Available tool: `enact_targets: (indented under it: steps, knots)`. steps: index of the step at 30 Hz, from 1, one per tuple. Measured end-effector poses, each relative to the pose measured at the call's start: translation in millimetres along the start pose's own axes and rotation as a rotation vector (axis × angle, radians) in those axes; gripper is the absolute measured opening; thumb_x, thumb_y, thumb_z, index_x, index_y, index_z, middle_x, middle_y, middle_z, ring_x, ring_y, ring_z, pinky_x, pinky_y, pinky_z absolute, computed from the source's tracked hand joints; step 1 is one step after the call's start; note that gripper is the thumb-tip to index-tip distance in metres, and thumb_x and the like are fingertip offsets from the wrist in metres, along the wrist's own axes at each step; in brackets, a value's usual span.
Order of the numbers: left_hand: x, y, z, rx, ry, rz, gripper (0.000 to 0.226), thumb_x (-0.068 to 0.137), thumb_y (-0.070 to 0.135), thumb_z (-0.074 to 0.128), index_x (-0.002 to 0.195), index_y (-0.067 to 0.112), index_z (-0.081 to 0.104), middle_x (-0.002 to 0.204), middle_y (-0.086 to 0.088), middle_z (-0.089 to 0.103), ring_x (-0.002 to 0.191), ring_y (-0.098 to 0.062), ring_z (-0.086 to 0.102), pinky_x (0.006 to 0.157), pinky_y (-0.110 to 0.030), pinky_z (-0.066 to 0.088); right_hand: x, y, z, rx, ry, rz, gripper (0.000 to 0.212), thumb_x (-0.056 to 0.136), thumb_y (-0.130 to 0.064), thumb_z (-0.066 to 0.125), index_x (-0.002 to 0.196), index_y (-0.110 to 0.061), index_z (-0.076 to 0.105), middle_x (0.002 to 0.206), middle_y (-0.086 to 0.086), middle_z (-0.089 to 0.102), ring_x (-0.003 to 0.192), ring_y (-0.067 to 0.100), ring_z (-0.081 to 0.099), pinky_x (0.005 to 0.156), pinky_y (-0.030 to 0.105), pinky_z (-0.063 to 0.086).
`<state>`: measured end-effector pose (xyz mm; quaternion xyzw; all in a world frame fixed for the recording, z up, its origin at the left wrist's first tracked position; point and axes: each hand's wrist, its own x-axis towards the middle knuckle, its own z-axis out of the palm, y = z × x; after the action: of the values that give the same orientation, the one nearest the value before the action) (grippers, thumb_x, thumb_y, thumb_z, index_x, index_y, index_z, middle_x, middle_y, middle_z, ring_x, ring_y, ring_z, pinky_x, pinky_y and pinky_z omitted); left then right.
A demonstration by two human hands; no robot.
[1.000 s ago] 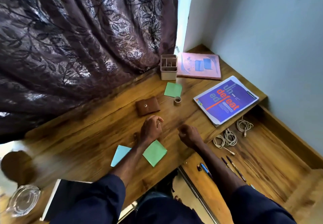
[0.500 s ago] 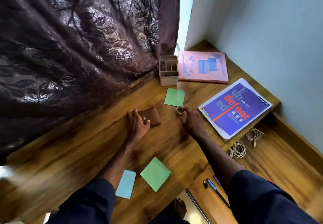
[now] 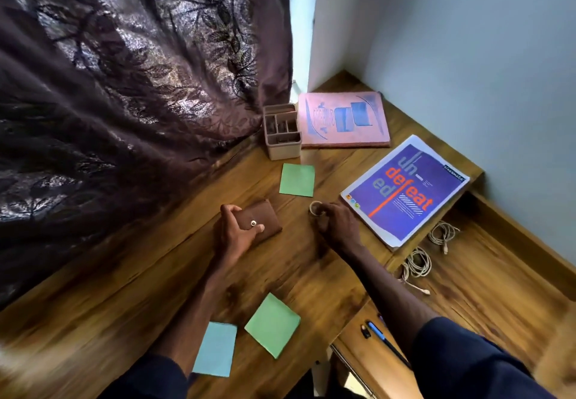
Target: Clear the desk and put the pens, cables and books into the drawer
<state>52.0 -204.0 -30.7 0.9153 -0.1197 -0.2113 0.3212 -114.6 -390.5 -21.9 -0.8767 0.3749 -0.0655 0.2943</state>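
My left hand (image 3: 234,234) grips a brown wallet (image 3: 265,220) lying on the wooden desk (image 3: 131,299). My right hand (image 3: 338,227) pinches a small tape roll (image 3: 315,207) beside it. A purple book (image 3: 405,191) lies at the desk's right edge, and a pink book (image 3: 344,120) lies in the back corner. Below on the right is the open drawer (image 3: 486,283), holding coiled white cables (image 3: 419,263) and a blue pen (image 3: 378,334) near its front.
A beige desk organiser (image 3: 282,132) stands by the dark curtain (image 3: 124,87). Green sticky notes (image 3: 297,179) lie past the wallet, with another green pad (image 3: 272,324) and a blue note (image 3: 215,348) near the front edge. A pale wall rises on the right.
Both hands reached forward from the desk's middle. The left hand closed round the wallet and the right hand closed on the tape roll. The camera moved closer.
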Motion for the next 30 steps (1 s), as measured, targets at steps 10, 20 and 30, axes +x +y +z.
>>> enact_targets:
  steps: [10,20,30]
  knots:
    - [-32,86,26,-0.74,-0.281,-0.172,0.064,0.075,0.031,0.088,0.13,0.013,0.06,0.122,-0.007,0.067,0.107,-0.023,0.067,0.079,-0.03,0.059,-50,44,-30,0.442,0.246,0.198,0.015,0.083,-0.035,0.08,0.091,-0.022,0.078,0.084,-0.011,0.077,0.076,-0.003,0.071,0.065,0.016,0.052]
    - [-99,172,120,-1.105,-0.858,-0.373,0.046,0.074,0.045,0.078,0.112,0.018,0.077,0.109,-0.004,0.078,0.087,-0.013,0.076,0.07,-0.029,0.062,-103,142,-103,0.496,0.433,0.389,0.012,0.081,-0.032,0.082,0.085,-0.023,0.075,0.077,-0.013,0.074,0.071,-0.005,0.07,0.061,0.014,0.05]
    - [-197,219,267,-0.554,-1.051,-0.323,0.024,0.101,0.01,0.057,0.124,0.006,0.063,0.112,-0.014,0.069,0.104,-0.026,0.068,0.081,-0.045,0.063,-186,274,-151,0.38,0.566,0.718,0.012,0.082,-0.022,0.08,0.094,-0.023,0.077,0.092,-0.01,0.076,0.077,0.008,0.072,0.058,0.016,0.048]
